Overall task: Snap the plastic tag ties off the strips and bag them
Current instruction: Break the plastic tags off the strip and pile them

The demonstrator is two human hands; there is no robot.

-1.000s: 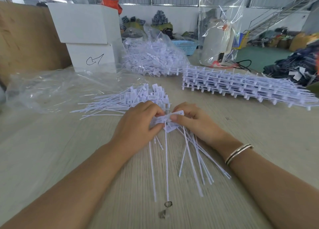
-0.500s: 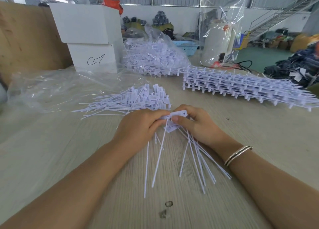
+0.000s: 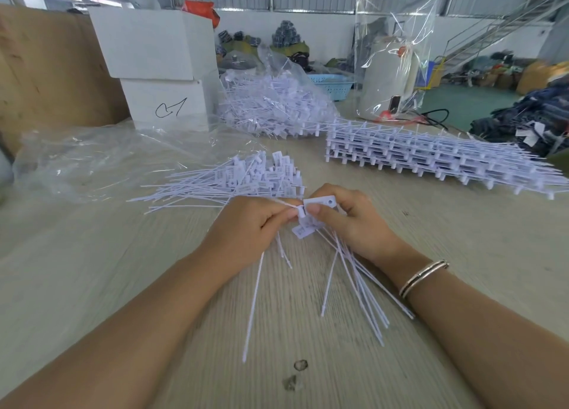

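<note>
Both hands meet at the middle of the wooden table [image 3: 92, 285]. My left hand [image 3: 246, 227] grips a few loose white tag ties [image 3: 255, 297] whose thin tails hang toward me. My right hand [image 3: 348, 220] pinches the white strip [image 3: 320, 201] with several ties still fanning out below it [image 3: 354, 273]. A pile of snapped-off ties [image 3: 243, 177] lies just beyond my hands. A stack of full strips [image 3: 431, 156] sits at the right. A clear bag full of ties [image 3: 271, 100] stands farther back.
An empty clear plastic bag [image 3: 92, 159] lies flat at the left. Two stacked white boxes [image 3: 157, 70] and a brown board [image 3: 46, 70] stand behind it. A wrapped white appliance [image 3: 388, 79] is at the back right. Two small scraps [image 3: 295, 374] lie near me.
My left hand has pulled ties away from the strip; their tails swung left and toward me. The right hand keeps its pinch on the strip, shifted slightly.
</note>
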